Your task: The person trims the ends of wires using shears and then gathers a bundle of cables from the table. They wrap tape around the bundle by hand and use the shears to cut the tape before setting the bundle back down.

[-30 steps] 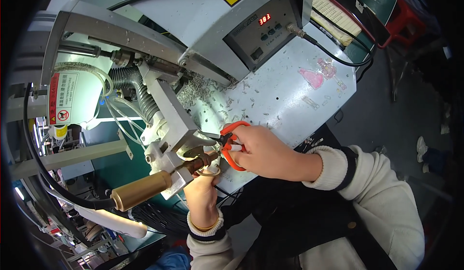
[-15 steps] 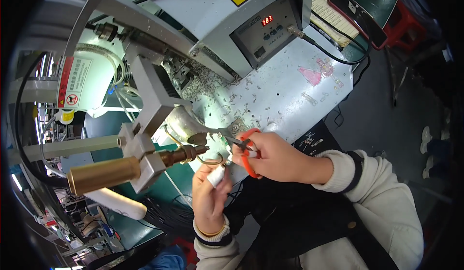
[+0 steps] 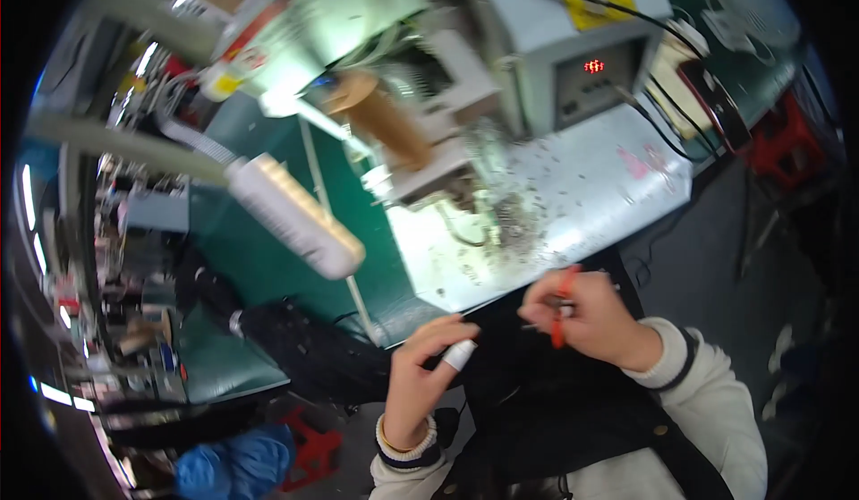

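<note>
Gripping small orange-handled cutters (image 3: 558, 332), our right hand (image 3: 604, 317) curls around them, near right, above our black cloth apron (image 3: 555, 393); blades too blurred to make out. Our left hand (image 3: 425, 370), wearing a white tubular finger cover (image 3: 459, 355), sits left, loosely uncurled, seemingly empty; we can't see its palm. Far left, brown cylinder (image 3: 394, 120), motion-smeared.

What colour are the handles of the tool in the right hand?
The handles are orange-red, though blurred; the head view, the only one, shows them.
</note>
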Available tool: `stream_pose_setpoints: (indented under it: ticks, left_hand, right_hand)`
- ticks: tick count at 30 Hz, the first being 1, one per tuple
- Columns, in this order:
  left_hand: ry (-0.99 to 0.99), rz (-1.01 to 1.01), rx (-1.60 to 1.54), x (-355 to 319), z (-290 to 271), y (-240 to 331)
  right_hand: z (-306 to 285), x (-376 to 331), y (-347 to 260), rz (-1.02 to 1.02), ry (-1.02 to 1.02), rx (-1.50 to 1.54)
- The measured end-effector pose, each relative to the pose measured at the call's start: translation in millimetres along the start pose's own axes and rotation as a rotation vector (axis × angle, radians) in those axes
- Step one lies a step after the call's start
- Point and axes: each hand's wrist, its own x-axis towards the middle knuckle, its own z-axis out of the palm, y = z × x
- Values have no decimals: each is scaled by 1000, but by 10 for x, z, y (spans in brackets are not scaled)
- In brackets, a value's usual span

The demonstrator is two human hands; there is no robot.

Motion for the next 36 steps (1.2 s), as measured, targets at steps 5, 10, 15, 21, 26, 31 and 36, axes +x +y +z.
stream_pose_setpoints:
  ticks: [5, 10, 15, 21, 26, 31, 36]
  left_hand:
    - [909, 289, 512, -271, -1136, -486]
    - [1380, 152, 723, -465, -2471, -1071]
    - [992, 25, -762, -264, -3670, -1499]
    - [936, -200, -699, 166, -3769, -1029]
    - [1012, -177, -298, 205, -3879, -1293]
    - [928, 35, -484, 415, -3574, -1158]
    - [866, 128, -709, 317, -3700, -1158]
  right_hand:
    - [-298, -141, -38, -73, 383, -586]
    - [-881, -115, 123, -308, 252, -1136]
    - [-873, 311, 133, 4, 79, -1175]
    - [-1101, 416, 314, 201, 189, -1566]
    - [-968, 586, -72, 16, 20, -1466]
    - [-928, 185, -237, -169, 440, -1306]
    - [-226, -167, -241, 18, 32, -397]
